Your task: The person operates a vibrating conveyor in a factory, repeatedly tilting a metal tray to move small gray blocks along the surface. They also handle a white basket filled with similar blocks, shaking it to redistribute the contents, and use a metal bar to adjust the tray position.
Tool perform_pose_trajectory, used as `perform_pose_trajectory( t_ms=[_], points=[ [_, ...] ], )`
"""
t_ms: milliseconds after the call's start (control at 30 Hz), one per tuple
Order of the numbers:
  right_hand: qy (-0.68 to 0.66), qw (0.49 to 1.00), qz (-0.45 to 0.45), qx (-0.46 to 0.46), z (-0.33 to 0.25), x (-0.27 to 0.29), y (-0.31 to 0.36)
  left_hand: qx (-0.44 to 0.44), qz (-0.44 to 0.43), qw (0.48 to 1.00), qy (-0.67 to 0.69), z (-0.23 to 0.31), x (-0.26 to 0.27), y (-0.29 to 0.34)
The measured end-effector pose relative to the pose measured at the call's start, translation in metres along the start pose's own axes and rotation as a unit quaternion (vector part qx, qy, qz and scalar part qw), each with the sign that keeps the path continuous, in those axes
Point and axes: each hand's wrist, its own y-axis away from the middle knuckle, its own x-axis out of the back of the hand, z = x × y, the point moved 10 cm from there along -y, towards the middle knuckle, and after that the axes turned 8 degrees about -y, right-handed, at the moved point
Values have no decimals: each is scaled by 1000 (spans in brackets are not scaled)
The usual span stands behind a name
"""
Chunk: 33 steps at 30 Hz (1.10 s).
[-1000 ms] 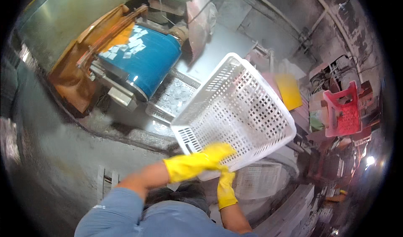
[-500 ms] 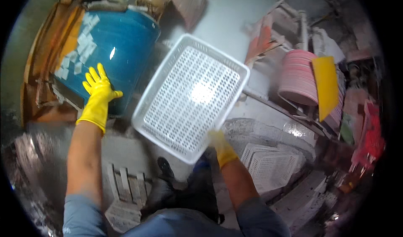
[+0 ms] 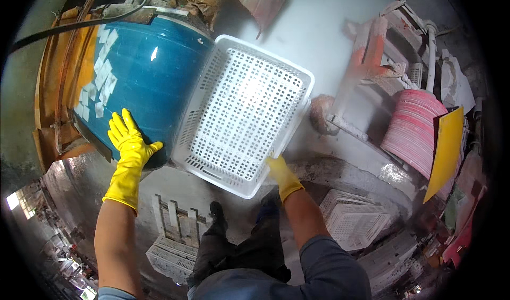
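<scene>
The head-worn fisheye camera looks down over both hands [image 3: 133, 143] [image 3: 284, 178].

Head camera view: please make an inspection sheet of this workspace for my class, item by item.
Surface: blue conveyor belt, with small white flat pieces along its left side.
Work items: rectangular white perforated basket, overlapping the belt's right edge in view; nothing seen lying inside.
Clutter: other white baskets, lower right; pink ribbed stack and yellow panel, right.
Left hand: yellow-gloved, fingers spread, at the belt's near edge; contact unclear.
Right hand: yellow-gloved, blurred, at the basket's rim; grip unclear.
Cables: dark cable or hose, upper left.
Surroundings: grey floor.
</scene>
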Motion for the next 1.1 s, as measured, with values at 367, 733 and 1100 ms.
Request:
perform_pose_trajectory(
  t_ms=[367,733,1100],
  points=[
    [149,979,132,51,-93,-9,112,-61,76,995,-11,22,34,7],
    [-361,699,263,559,-399,303,369,5,68,996,-50,3,22,17],
    [-564,646,7,515,-309,249,446,-21,46,998,22,3,34,26]
  ],
)
